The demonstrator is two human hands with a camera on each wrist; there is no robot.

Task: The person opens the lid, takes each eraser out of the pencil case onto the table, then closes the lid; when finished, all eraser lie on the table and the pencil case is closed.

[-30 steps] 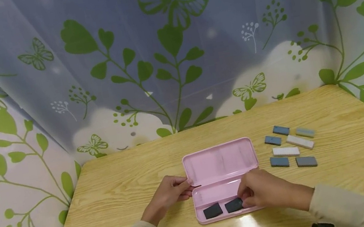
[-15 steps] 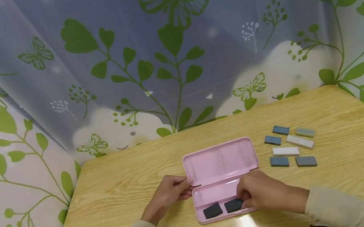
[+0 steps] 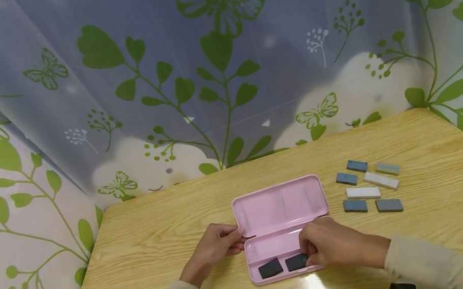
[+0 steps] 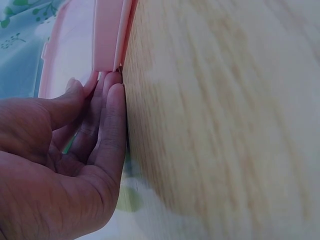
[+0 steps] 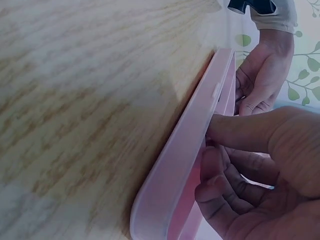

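A pink pencil case point(image 3: 279, 206) lies open on the table, its lid tipped back. My left hand point(image 3: 214, 247) holds the lid's left corner near the hinge; in the left wrist view the thumb point(image 4: 70, 102) is on the lid's edge, the fingers behind it. Two black erasers lie in the front compartment. The left black eraser point(image 3: 270, 268) is slightly tilted. My right hand point(image 3: 339, 243) pinches the right end of the other black eraser point(image 3: 296, 262), and its fingers hide that end. In the right wrist view, the case wall point(image 5: 182, 150) hides this eraser.
Right of the case lie several loose blocks like erasers: blue ones point(image 3: 355, 206), white ones point(image 3: 363, 193), a grey one point(image 3: 389, 205) and a pale translucent one point(image 3: 387, 168). A patterned curtain point(image 3: 222, 89) stands behind the wooden table point(image 3: 169, 212).
My right hand has shifted slightly left within the case, and the pinched black eraser has moved a touch left with it. The left hand has stayed put.
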